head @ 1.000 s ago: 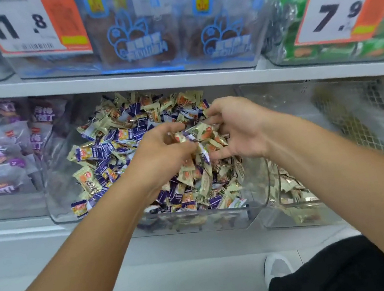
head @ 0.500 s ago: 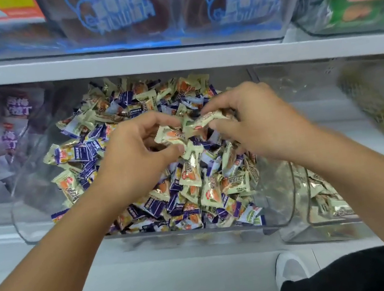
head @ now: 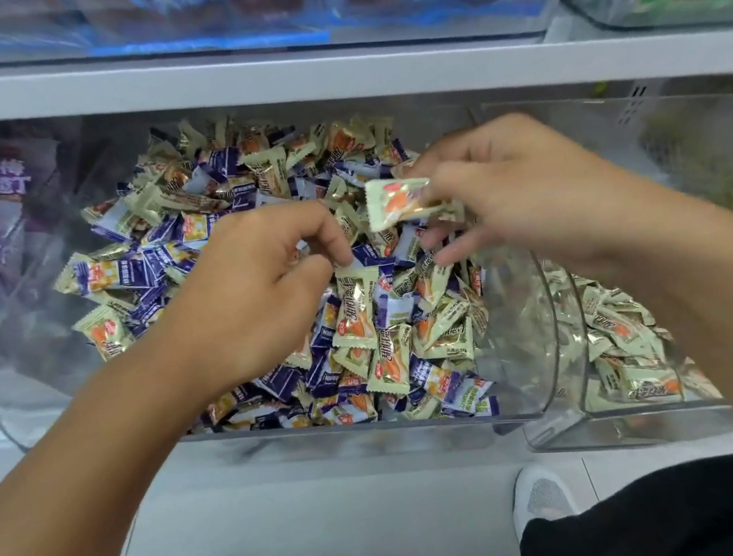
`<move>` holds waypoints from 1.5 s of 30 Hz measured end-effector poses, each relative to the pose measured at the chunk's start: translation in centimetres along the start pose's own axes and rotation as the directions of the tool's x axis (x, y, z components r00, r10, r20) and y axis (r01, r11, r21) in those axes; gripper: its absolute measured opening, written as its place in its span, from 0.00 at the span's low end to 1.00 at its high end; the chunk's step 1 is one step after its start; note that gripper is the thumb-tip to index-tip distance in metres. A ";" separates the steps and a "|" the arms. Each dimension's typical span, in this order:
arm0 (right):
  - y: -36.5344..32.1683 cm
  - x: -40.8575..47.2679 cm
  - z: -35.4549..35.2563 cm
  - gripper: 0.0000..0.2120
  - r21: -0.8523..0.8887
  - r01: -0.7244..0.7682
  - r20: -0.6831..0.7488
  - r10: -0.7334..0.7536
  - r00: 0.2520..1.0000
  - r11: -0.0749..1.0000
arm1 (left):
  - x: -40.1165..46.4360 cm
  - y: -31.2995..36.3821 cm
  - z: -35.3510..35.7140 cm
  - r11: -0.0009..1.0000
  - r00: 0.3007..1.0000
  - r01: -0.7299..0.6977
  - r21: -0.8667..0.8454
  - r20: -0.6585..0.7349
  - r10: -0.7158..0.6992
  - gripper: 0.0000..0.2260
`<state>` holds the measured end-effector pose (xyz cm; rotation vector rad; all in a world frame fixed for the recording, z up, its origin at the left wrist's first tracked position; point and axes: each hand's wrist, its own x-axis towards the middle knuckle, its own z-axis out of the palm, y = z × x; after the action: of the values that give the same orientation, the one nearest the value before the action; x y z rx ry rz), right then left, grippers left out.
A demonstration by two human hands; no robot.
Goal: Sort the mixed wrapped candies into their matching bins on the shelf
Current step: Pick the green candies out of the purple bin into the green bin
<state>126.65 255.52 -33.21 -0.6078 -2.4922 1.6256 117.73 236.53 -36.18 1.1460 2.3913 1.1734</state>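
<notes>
Right hand [head: 529,187] pinches a pale green candy [head: 395,202]; its matching bin [head: 572,418] lies down-right. Left hand [head: 255,291] fingertips pinch another [head: 357,308], farther away.

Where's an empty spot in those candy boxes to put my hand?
The middle bin's left end is bare plastic beside the mixed candy pile. The right bin is bare at its rounded front-left corner. Crowded: mid-pile, where the left hand and right hand pick.
</notes>
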 end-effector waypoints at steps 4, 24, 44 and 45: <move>-0.9 -0.6 0.1 0.13 0.498 -0.285 0.207 0.207 0.956 0.819 | -0.3 -0.1 -0.2 0.984 0.999 -0.018 0.175 0.030 0.013 0.03; 0.1 -0.5 2.3 0.10 -0.950 0.278 0.268 -0.084 0.960 0.142 | 0.5 -0.5 1.9 0.895 0.996 0.059 0.443 -0.081 -0.026 0.12; -0.6 -2.4 2.0 0.12 -0.886 0.342 0.352 -0.026 0.936 0.314 | -0.1 -0.2 1.3 0.782 0.963 -0.059 0.620 0.241 -0.118 0.22; -0.4 -2.4 2.3 0.12 -0.907 0.342 0.347 -0.025 0.938 0.247 | -0.1 0.1 1.6 0.749 0.965 -0.063 0.659 0.230 -0.122 0.21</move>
<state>128.08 252.53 -33.54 -0.0692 -3.3848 -0.1963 118.67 237.40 -37.21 1.3273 2.6546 0.0872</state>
